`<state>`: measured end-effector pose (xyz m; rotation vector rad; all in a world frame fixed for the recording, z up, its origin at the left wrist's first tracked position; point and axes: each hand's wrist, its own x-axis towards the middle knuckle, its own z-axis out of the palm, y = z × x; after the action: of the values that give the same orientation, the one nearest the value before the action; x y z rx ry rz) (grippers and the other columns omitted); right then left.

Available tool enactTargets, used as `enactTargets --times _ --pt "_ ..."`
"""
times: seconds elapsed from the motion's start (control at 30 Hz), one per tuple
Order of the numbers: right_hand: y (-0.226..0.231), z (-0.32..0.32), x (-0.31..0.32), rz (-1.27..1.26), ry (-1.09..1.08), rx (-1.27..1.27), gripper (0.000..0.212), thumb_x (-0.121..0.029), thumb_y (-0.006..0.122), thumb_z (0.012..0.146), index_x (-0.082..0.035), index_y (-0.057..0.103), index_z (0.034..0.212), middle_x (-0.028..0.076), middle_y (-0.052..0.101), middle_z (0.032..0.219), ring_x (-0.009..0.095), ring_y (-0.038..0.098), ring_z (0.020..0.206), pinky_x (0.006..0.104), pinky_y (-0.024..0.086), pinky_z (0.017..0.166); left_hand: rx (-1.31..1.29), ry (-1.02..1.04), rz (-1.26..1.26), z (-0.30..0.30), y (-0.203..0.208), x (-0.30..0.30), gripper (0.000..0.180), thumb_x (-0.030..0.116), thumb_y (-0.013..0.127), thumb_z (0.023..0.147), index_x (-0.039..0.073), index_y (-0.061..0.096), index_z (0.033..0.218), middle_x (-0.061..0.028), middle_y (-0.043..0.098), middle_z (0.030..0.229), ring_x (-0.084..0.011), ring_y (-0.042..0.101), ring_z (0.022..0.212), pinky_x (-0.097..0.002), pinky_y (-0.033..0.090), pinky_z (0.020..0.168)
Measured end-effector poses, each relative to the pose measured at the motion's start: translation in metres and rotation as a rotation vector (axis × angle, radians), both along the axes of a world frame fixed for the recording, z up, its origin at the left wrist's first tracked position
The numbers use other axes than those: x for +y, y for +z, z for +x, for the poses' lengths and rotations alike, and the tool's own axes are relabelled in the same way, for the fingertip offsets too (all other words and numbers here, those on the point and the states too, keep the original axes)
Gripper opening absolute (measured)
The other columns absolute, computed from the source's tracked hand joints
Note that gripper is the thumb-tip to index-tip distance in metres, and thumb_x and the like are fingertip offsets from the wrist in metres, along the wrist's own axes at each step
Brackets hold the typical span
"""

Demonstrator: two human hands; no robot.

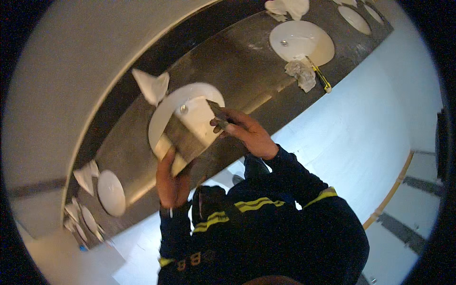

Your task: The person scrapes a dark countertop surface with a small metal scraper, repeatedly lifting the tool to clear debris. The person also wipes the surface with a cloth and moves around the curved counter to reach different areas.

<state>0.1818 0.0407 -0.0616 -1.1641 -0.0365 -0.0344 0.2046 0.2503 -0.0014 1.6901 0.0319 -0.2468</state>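
Note:
My left hand (174,183) is closed on the near edge of a flat rectangular grey-brown plate (184,137) with pale edges; its exact kind is unclear. The plate is over the white oval sink (160,111) in front of me. My right hand (251,137) grips a small flat dark tool, like a scraper (216,110), whose wide end is over the sink's right side. Its fingers partly hide the tool. Plate and tool are apart. The sink's drain shows between them.
The sink is set in a long dark counter (237,61) beside a wall. A white cloth or sheet (153,85) lies behind it. To the right are another sink (304,40), a crumpled greyish wad (301,76) and a yellow-and-black cutter knife (321,78). More sinks (110,192) line the left.

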Motion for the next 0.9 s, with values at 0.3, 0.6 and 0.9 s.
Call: enactTargets --times 0.3,0.6,0.9 --pt "0.042 -0.151 0.057 -0.387 -0.115 -0.153 0.04 -0.015 0.054 0.084 -0.004 0.047 0.121 0.012 0.051 0.119 0.022 0.048 0.11 0.0345 0.033 0.097 0.35 -0.191 -0.656 -0.115 0.023 0.021 0.043 0.02 0.05 0.084 0.004 0.037 0.121 -0.0098 0.053 0.112 -0.0225 0.054 0.101 -0.0387 0.047 0.082" --pt "0.035 -0.271 0.051 -0.824 -0.117 -0.191 0.027 -0.008 0.053 0.081 -0.001 0.055 0.108 0.014 0.052 0.103 0.026 0.052 0.096 0.0345 0.043 0.084 0.039 -0.347 -0.338 -0.217 0.033 0.029 0.04 0.017 0.052 0.083 0.004 0.04 0.119 -0.0115 0.053 0.11 -0.0247 0.055 0.098 -0.0396 0.048 0.078" --pt "-0.052 -0.449 0.044 -0.091 -0.304 0.313 0.028 -0.025 0.041 0.093 -0.002 0.05 0.106 0.004 0.058 0.075 0.008 0.048 0.061 0.0223 0.042 0.057 -0.041 -0.162 -0.206 -0.342 -0.016 0.052 0.032 0.012 0.052 0.087 0.001 0.041 0.115 -0.0085 0.052 0.106 -0.0181 0.053 0.095 -0.0294 0.044 0.082"
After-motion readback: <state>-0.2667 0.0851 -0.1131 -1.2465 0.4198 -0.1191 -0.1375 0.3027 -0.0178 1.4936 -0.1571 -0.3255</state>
